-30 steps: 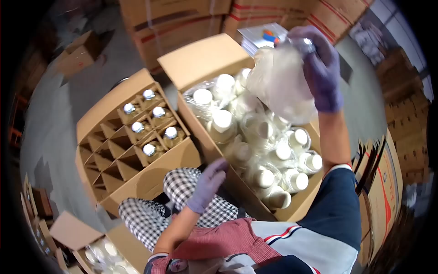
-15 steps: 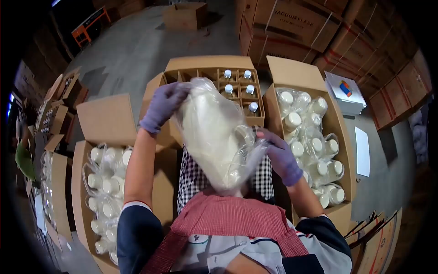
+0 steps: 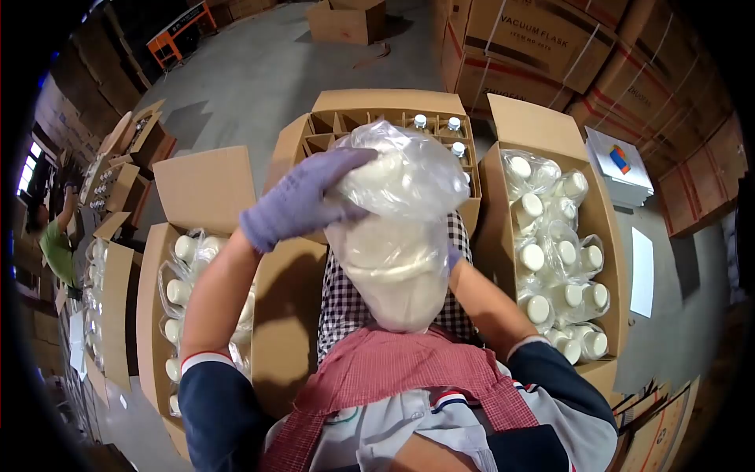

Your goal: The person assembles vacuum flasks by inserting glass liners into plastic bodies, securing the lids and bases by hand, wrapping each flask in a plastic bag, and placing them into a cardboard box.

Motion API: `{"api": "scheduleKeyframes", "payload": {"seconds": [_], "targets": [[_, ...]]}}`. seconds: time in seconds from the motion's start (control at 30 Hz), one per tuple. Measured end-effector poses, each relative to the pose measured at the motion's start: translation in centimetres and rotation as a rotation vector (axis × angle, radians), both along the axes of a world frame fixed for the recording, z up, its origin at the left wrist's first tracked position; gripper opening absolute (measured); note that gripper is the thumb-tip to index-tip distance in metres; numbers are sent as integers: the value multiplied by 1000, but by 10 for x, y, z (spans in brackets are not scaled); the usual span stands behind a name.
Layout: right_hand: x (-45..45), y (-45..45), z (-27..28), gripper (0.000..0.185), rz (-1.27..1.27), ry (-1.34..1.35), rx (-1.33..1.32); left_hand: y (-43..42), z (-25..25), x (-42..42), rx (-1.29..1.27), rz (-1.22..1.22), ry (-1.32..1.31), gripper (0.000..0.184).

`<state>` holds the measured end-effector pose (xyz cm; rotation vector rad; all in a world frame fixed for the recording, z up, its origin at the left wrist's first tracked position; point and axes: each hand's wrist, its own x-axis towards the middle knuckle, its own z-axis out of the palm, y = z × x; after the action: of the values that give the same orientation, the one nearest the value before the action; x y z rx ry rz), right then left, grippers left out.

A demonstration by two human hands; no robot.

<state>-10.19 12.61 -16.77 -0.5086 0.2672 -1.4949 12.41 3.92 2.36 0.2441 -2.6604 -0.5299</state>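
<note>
A cream-coloured vacuum flask [image 3: 397, 271] in a clear plastic bag [image 3: 405, 185] stands tilted over my lap, its narrower end toward my apron. My left hand [image 3: 307, 193], in a purple glove, is closed on the upper left of the bag, thumb and fingers apart around it. Only a sliver of my right hand [image 3: 454, 256] shows at the flask's right side; its fingers are hidden behind the flask. Behind the bag is a divided carton [image 3: 385, 101] holding several silver-topped bottles [image 3: 454, 124].
An open carton [image 3: 617, 315] of bagged, white-capped flasks [image 3: 566, 252] stands at my right, another carton [image 3: 149, 315] at my left. Stacked boxes [image 3: 535, 31] rise at the back right. A person in green [image 3: 57, 248] is at far left. Papers [image 3: 620, 169] lie on the right.
The bagged flask has turned more upright and nearer the view. My left hand has shifted onto its upper side. My right hand has gone from the bag's right edge to behind the flask.
</note>
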Motion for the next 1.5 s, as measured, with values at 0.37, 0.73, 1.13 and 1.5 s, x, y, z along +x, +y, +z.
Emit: {"api": "scheduleKeyframes", "payload": {"seconds": [0.37,0.73,1.13,1.5], "targets": [[-58,-2,219,46,-305,1001,-149,-46,44,-63,-1,65,314,29],[-88,-26,152,55,-509,1582,-389,45,-70,-19,611,48,126,30],[-33,-69,120,12,-686,1412,-575,-53,-43,-63,818,34,270,69],[-139,-127,25,31,-758,1588,-471,-103,-32,-143,1292,499,-133,52]]}}
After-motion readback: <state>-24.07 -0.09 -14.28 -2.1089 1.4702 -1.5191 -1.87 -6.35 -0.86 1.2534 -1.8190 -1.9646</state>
